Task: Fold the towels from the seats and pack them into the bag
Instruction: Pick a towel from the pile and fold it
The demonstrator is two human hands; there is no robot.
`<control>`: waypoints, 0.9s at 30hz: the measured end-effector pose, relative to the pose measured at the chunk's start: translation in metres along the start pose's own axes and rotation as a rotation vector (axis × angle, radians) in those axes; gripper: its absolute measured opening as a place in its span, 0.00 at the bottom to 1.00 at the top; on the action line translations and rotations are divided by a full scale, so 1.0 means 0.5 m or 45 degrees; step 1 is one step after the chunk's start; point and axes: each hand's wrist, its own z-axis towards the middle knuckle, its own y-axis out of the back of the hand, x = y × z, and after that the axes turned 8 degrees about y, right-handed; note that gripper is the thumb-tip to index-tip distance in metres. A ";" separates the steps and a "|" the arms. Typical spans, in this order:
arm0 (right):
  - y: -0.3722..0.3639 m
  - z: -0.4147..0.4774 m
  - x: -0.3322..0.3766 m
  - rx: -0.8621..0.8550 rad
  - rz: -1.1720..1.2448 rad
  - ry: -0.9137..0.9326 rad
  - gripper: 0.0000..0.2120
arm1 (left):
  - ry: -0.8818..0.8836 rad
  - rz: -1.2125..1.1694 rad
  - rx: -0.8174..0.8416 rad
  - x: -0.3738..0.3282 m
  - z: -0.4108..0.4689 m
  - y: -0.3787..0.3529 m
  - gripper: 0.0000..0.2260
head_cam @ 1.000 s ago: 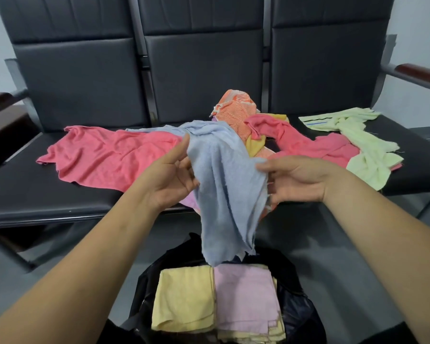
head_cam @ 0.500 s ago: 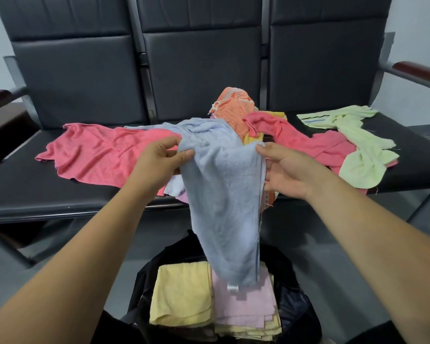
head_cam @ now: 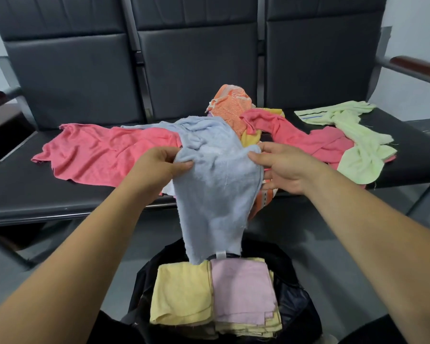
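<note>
Since half second ago: hands spread wider, blue towel (head_cam: 216,194) opened flatter between them. Left hand (head_cam: 159,167) pinches top left corner. Right hand (head_cam: 283,167) holds top right corner, thumb in front, fingers partly hidden behind cloth, probably a pinch. Towel's lower end hangs just above black bag (head_cam: 301,301) holding folded yellow towel (head_cam: 181,294) and pink towel (head_cam: 241,286). Red towel (head_cam: 104,155), orange towel (head_cam: 230,105), green towel (head_cam: 358,150) lie loose on seats (head_cam: 35,194).

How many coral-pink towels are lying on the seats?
2. One coral-pink towel is spread on the left seat; the other coral-pink towel lies twisted toward the right, partly under the pale green towel. Others may be hidden in the middle pile.
</note>
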 end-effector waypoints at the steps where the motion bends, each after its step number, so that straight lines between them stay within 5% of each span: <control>1: -0.002 0.002 -0.001 -0.007 -0.016 -0.001 0.07 | -0.017 0.041 -0.040 0.004 0.001 0.002 0.07; 8: -0.012 -0.016 0.029 0.129 0.717 0.029 0.12 | 0.192 -0.355 0.037 -0.007 0.002 0.004 0.09; 13: -0.008 -0.017 0.021 0.210 0.381 0.002 0.14 | 0.196 -0.548 0.318 -0.009 -0.003 0.014 0.18; 18: -0.003 -0.005 0.012 -0.078 0.116 0.075 0.09 | 0.017 -0.181 0.093 0.008 0.008 0.027 0.08; 24: -0.022 -0.010 0.020 -0.041 0.577 0.048 0.09 | 0.000 -0.225 -0.044 0.003 0.006 0.026 0.05; 27: -0.017 -0.015 0.029 0.086 0.755 0.110 0.11 | 0.032 -0.395 0.006 0.001 0.003 0.030 0.17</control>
